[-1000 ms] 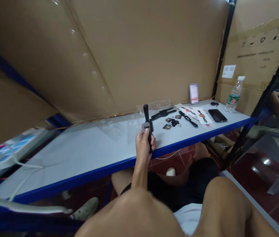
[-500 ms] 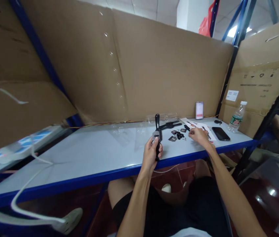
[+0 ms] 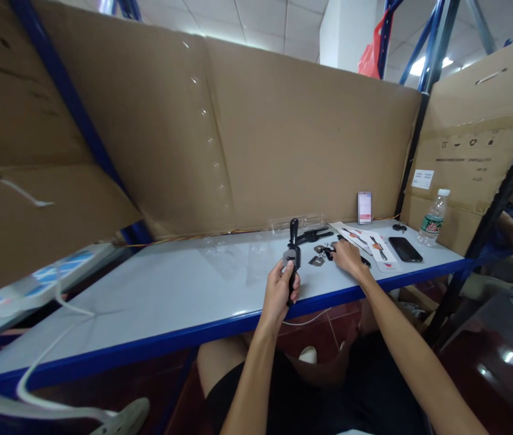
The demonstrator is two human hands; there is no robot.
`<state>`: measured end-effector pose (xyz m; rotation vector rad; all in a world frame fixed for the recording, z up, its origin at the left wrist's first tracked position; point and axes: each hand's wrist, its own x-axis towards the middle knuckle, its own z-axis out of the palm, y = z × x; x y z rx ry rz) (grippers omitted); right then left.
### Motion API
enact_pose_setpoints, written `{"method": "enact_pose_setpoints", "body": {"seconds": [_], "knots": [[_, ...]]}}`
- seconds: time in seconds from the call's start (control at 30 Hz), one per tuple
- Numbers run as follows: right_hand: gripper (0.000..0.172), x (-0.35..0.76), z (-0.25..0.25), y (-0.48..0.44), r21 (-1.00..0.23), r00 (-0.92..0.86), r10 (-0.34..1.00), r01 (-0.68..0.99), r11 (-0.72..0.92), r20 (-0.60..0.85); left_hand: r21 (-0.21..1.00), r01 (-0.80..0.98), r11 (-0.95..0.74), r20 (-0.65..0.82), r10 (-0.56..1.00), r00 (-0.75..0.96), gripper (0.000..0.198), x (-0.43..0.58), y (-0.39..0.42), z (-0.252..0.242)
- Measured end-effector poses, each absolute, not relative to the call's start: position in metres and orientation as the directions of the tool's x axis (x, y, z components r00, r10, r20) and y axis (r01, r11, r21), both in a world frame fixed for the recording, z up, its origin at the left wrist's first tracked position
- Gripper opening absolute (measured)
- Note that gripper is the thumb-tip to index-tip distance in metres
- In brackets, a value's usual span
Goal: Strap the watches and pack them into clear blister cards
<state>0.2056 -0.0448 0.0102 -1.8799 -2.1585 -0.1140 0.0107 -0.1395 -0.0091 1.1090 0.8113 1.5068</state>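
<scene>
My left hand (image 3: 280, 287) is wrapped round the lower handle of a black spokeshave (image 3: 294, 229) and holds it upright above the table's front edge. A grey metal blade (image 3: 289, 257) lies against the spokeshave's middle, under my left thumb. My right hand (image 3: 347, 257) is down on the table at the small parts, its fingers drawn together. Whatever they grip is hidden. Just left of those fingers lie flat metal blades (image 3: 316, 261) and small black pieces. Part of a black handle (image 3: 365, 261) shows beside my right hand. Behind the parts rest more black spokeshaves (image 3: 314, 235).
Printed cards (image 3: 379, 250) lie right of my right hand, beside a black phone (image 3: 405, 249). A water bottle (image 3: 432, 219) and a lit phone (image 3: 364, 208) stand farther back. Clear plastic packaging (image 3: 278, 226) lies along the cardboard wall (image 3: 310, 139). A power strip (image 3: 63, 266) is at left.
My right hand has moved left from beside the cards onto the small parts, uncovering the cards. My left hand still holds the spokeshave with the blade. The view has tilted slightly up.
</scene>
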Motion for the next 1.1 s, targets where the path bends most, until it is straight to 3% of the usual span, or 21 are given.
{"method": "enact_pose_setpoints", "body": {"seconds": [0.2, 0.37, 0.43, 0.5, 0.6, 0.67, 0.73, 0.83, 0.93, 1.1], "knots": [[0.038, 0.209, 0.008, -0.04, 0.006, -0.19, 0.936, 0.98, 0.198, 0.297, 0.921, -0.336, -0.198, 0.211, 0.978, 0.0, 0.057, 0.01, -0.138, -0.009], [0.033, 0.216, 0.007, -0.037, -0.121, -0.086, 0.9, 0.981, 0.151, 0.427, 0.921, -0.343, -0.184, 0.199, 0.98, 0.009, 0.058, 0.01, -0.137, -0.009], [0.03, 0.219, 0.007, -0.037, -0.255, 0.001, 0.854, 0.954, 0.155, 0.521, 0.919, -0.349, -0.183, 0.199, 0.98, 0.01, 0.059, 0.011, -0.137, -0.009], [0.027, 0.221, 0.006, -0.038, -0.477, 0.107, 0.826, 0.854, 0.209, 0.553, 0.919, -0.351, -0.178, 0.194, 0.981, 0.009, 0.059, 0.011, -0.136, -0.01], [0.028, 0.218, 0.004, -0.043, -0.83, 0.171, 0.881, 0.451, 0.328, 0.441, 0.925, -0.346, -0.16, 0.176, 0.984, 0.014, 0.06, 0.011, -0.135, -0.01], [0.03, 0.211, 0.005, -0.05, -0.944, 0.122, 0.938, 0.098, 0.315, 0.326, 0.929, -0.338, -0.152, 0.169, 0.985, 0.024, 0.059, 0.011, -0.135, -0.01], [0.033, 0.203, 0.006, -0.059, -0.952, 0.055, 0.968, -0.176, 0.252, 0.246, 0.932, -0.328, -0.152, 0.171, 0.985, 0.028, 0.057, 0.011, -0.134, -0.01], [0.035, 0.191, 0.012, -0.072, -0.913, -0.025, 0.981, -0.371, 0.168, 0.191, 0.936, -0.316, -0.157, 0.175, 0.984, 0.029, 0.056, 0.01, -0.134, -0.011], [0.037, 0.182, 0.017, -0.082, -0.907, -0.039, 0.982, -0.39, 0.157, 0.186, 0.94, -0.301, -0.158, 0.174, 0.984, 0.028, 0.057, 0.011, -0.134, -0.011], [0.034, 0.164, 0.026, -0.097, -0.899, 0.019, 0.935, -0.269, 0.346, 0.354, 0.951, -0.248, -0.183, 0.196, 0.98, 0.03, 0.06, 0.011, -0.134, -0.011]]}}
